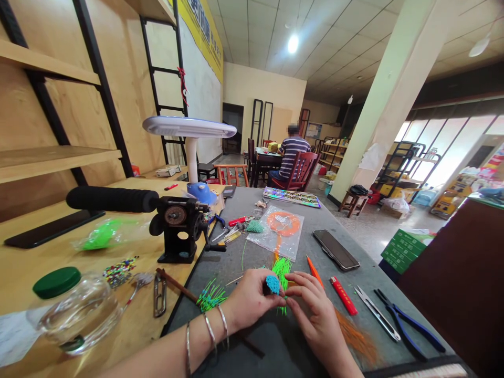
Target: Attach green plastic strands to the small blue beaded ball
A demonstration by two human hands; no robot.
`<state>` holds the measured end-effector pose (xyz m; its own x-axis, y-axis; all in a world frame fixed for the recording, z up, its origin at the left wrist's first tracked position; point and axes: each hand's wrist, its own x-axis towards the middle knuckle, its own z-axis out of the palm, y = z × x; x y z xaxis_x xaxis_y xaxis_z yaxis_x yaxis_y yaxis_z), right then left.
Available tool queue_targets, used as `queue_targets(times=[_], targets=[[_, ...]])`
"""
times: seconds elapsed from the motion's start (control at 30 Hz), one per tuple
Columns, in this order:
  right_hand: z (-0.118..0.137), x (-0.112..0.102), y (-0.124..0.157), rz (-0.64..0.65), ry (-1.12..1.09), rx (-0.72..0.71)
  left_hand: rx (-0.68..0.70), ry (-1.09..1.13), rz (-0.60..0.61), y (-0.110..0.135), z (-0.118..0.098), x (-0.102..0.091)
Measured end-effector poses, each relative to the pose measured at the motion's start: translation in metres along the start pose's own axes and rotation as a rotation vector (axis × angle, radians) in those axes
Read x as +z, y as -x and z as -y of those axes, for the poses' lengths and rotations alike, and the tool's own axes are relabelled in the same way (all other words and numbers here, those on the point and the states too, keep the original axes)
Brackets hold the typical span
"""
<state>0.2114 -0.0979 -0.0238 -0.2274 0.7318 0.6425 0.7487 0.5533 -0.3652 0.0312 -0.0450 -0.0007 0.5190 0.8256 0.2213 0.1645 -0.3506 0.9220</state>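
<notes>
blue bundle [272, 284] held at lower centre of frame | left hand [252, 294]: fingers clamped around it | right hand [313, 307]: thumb and forefinger held close to left fingertips, whether pinched cannot be told | green strands [281, 268] seen between hands | lighter [343, 296], tweezers [377, 313], pliers [407, 321] laid at lower right

blue-headed bundle [272, 284] partly hidden by left hand [252, 294], orange fibres [354, 336] partly behind right hand [315, 307], paper [16, 338] cut off at left edge, seated person [295, 155] blurred at head
</notes>
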Motion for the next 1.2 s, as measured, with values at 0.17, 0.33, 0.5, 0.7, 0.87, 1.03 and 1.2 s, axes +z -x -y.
queue_targets(times=[0.17, 0.33, 0.5, 0.7, 0.87, 1.03, 1.2], targets=[[0.002, -0.001, -0.002, 0.025, -0.033, 0.012, -0.007, 0.027, 0.043, 0.001, 0.001, 0.001], [0.005, -0.001, -0.003, 0.010, -0.030, 0.033, 0.003, 0.000, 0.095, 0.001, -0.007, -0.001], [0.006, -0.001, -0.003, 0.025, -0.021, 0.029, 0.004, -0.014, 0.103, 0.002, -0.007, -0.001], [0.007, 0.000, -0.005, 0.028, 0.002, -0.006, 0.006, -0.090, 0.101, 0.002, -0.011, -0.004], [0.009, -0.002, -0.008, 0.068, 0.040, -0.066, 0.013, -0.292, 0.226, 0.021, -0.027, -0.032], [0.016, -0.007, -0.012, 0.224, 0.057, -0.167, 0.068, -0.678, 0.352, 0.049, -0.023, -0.053], [0.020, -0.009, -0.017, 0.342, 0.065, -0.227, 0.044, -0.732, 0.253, 0.052, -0.011, -0.055]])
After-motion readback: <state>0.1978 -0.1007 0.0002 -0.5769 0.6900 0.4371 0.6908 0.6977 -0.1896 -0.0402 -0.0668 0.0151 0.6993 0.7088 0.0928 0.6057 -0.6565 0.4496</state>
